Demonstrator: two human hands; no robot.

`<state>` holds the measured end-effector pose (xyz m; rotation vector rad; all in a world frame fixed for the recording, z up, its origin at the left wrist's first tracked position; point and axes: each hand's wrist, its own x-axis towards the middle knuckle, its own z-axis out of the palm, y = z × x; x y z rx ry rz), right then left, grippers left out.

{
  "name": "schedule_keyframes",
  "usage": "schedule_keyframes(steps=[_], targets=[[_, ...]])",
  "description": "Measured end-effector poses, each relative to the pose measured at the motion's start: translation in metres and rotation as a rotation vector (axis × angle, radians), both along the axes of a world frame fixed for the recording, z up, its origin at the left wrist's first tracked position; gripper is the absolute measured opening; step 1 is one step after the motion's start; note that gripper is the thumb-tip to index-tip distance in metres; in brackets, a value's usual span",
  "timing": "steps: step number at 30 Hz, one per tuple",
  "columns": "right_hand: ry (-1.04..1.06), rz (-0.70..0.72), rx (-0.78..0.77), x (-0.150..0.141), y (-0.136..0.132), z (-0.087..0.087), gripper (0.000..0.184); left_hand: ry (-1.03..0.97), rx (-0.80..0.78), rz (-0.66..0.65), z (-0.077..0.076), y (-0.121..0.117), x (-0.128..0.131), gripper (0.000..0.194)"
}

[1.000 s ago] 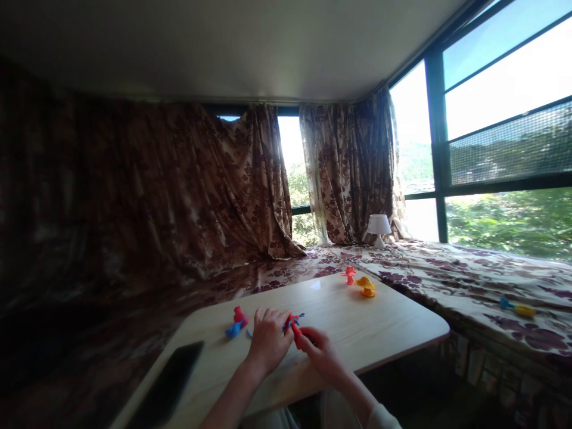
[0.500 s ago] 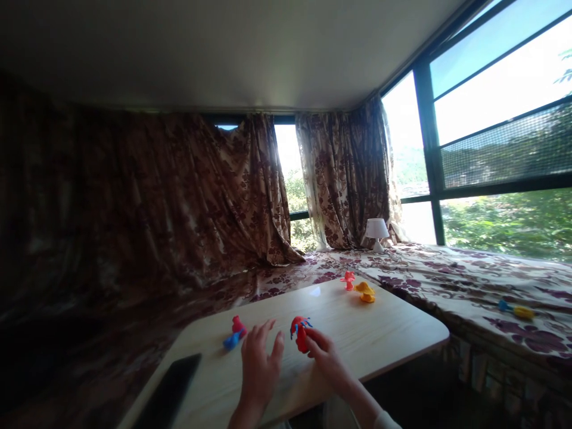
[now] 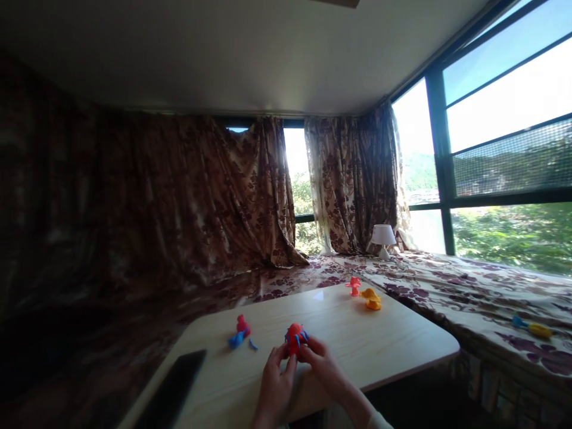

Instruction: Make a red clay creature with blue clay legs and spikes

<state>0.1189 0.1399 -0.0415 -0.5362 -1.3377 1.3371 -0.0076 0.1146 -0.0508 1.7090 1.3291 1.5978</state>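
Note:
Both of my hands meet near the front of a light wooden table (image 3: 384, 339). Between their fingertips stands a small red toy figure with blue strands (image 3: 294, 339). My left hand (image 3: 276, 384) pinches it from the left, and my right hand (image 3: 320, 364) holds it from the right. Just left of the hands lie a red and blue toy piece (image 3: 239, 332) and a small loose blue bit (image 3: 253, 345). At the table's far end sit a pink-red toy (image 3: 354, 285) and an orange toy (image 3: 372, 298).
A dark phone (image 3: 172, 387) lies at the table's front left. A cushioned bench with floral cloth (image 3: 469, 292) runs around behind, with a small white lamp (image 3: 383, 239) and a blue and yellow toy (image 3: 531, 326). Curtains and large windows lie beyond.
My left hand, lifted open off the table half a second ago, has come back onto the red figure. The figure now stands upright between both hands, and a small blue bit lies uncovered.

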Motion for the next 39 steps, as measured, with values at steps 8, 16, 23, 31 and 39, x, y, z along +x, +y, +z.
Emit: schedule_keyframes(steps=[8, 16, 23, 31, 39], targets=[[-0.021, -0.084, 0.042, -0.004, 0.005, -0.004, 0.044, 0.003, 0.007, 0.038, 0.001, -0.002, 0.000, 0.029], [0.102, -0.376, -0.097, 0.003, 0.017, -0.015, 0.045, 0.111, -0.105, 0.199, 0.000, 0.001, 0.000, 0.030], [-0.002, -0.419, 0.056, 0.007, 0.009, -0.006, 0.038, 0.397, -0.165, 0.292, 0.003, -0.003, 0.004, 0.030], [-0.038, -0.325, 0.020, 0.006, 0.004, -0.002, 0.037, 0.422, -0.143, 0.268, 0.003, -0.003, 0.004, 0.028], [-0.017, -0.335, 0.010, 0.004, 0.003, 0.000, 0.039, 0.377, -0.118, 0.241, 0.007, -0.008, 0.005, 0.025]])
